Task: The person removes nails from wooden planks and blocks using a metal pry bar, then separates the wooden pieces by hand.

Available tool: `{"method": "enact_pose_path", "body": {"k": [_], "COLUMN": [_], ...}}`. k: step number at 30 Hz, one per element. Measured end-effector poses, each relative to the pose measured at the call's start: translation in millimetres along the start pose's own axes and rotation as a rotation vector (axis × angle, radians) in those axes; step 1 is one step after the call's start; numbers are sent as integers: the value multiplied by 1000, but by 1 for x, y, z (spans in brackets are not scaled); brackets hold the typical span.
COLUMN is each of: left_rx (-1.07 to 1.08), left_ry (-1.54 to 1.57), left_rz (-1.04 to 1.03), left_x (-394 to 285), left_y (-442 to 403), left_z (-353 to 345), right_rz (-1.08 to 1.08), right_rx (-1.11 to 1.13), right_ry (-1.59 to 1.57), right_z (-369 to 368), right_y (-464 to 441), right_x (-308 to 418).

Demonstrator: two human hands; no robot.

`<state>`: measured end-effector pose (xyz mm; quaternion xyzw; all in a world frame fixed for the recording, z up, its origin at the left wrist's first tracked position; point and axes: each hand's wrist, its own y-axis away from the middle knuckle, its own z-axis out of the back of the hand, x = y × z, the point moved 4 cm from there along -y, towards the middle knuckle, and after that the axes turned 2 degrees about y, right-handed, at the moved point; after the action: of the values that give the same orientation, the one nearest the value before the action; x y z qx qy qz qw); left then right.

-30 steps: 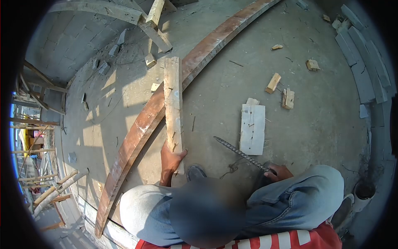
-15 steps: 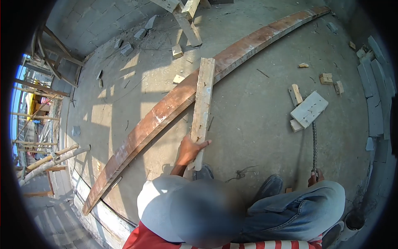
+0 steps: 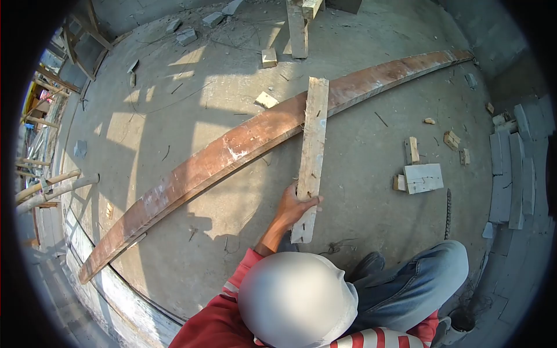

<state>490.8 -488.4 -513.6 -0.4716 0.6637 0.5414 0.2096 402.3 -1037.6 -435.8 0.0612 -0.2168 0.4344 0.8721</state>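
Near the centre, my left hand [image 3: 293, 207] is wrapped round the lower part of a pale wooden board [image 3: 314, 139] with nails in it. The board's upper part lies across a long curved reddish-brown beam [image 3: 232, 152]. My right hand is hidden behind my bent knee at the lower right. A ribbed metal bar [image 3: 448, 214] rises from behind that knee, its tip just below a short whitish board [image 3: 423, 178]. The bar's lower end is out of sight.
Small wood blocks [image 3: 452, 140] lie on the right, beside stacked grey blocks [image 3: 515, 174]. A wooden post [image 3: 297, 35] and another block [image 3: 269, 57] are at the top. Bamboo poles [image 3: 55, 191] are at the left, and a bucket [image 3: 462, 319] stands lower right.
The view has shifted. The metal bar first swung right and pushed the whitish board against the small blocks; now it stands apart from that board. My right hand has gone out of sight.
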Motion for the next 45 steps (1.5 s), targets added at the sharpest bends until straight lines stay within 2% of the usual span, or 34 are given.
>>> {"method": "enact_pose_path", "body": {"k": [4, 6, 8, 10, 12, 14, 16, 20, 21, 23, 29, 31, 33, 35, 36, 38, 39, 41, 42, 43, 45], "left_rx": [3, -46, -50, -46, 8, 35, 37, 61, 62, 19, -87, -103, -36, -72, -60, -106, -122, -98, -73, -68, -98], "left_ry": [70, -143, -130, -125, 62, 71, 100, 70, 55, 46, 15, 48, -12, 6, 6, 12, 2, 17, 23, 24, -6], "left_rz": [-3, -167, -182, -187, -96, -21, 21, 76, 90, 67, 117, 57, 111, 80, 83, 74, 84, 73, 71, 66, 86], "left_x": [8, 14, 18, 20, 10, 4, 9, 0, 2, 1, -8, -10, -10, -12, -11, -15, -16, -12, -10, -7, -4], "left_y": [-6, -13, -17, -15, -11, -5, -6, 1, 0, 1, 7, 4, 4, 5, 5, 8, 9, 6, 5, 4, 3], "left_z": [-7, -7, -7, -13, -18, -20, -14, -12, -13, -11, -25, -21, -23, -24, -26, -30, -32, -30, -31, -32, -34], "right_rz": [58, 112, 240, 465, 500, 600, 566, 715, 696, 806, 706, 783, 855, 534, 572, 928, 943, 813, 967, 970, 1059], "right_rx": [-96, -74, 18, 216, 246, 257, 380, 488, 494, 417, 544, 511, 479, 627, 646, 277, 277, 348, 262, 256, 471], "right_ry": [-101, -129, -115, -83, -85, -97, 34, -162, -168, -316, -440, -451, -460, -358, -363, -545, -548, -696, -647, -645, -424], "right_z": [36, 45, 43, 35, 24, 3, -11, -39, -47, -55, -89, -97, -96, -88, -86, -62, -55, -43, -43, -47, -64], "right_y": [5, 9, 12, 17, 31, 30, 26, 31, 30, 32, 22, 19, 20, 10, 4, -6, -7, -8, -6, -5, 8], "right_x": [55, 86, 119, 155, 196, 208, 220, 247, 252, 264, 275, 281, 293, 301, 305, 319, 326, 335, 342, 347, 357]}}
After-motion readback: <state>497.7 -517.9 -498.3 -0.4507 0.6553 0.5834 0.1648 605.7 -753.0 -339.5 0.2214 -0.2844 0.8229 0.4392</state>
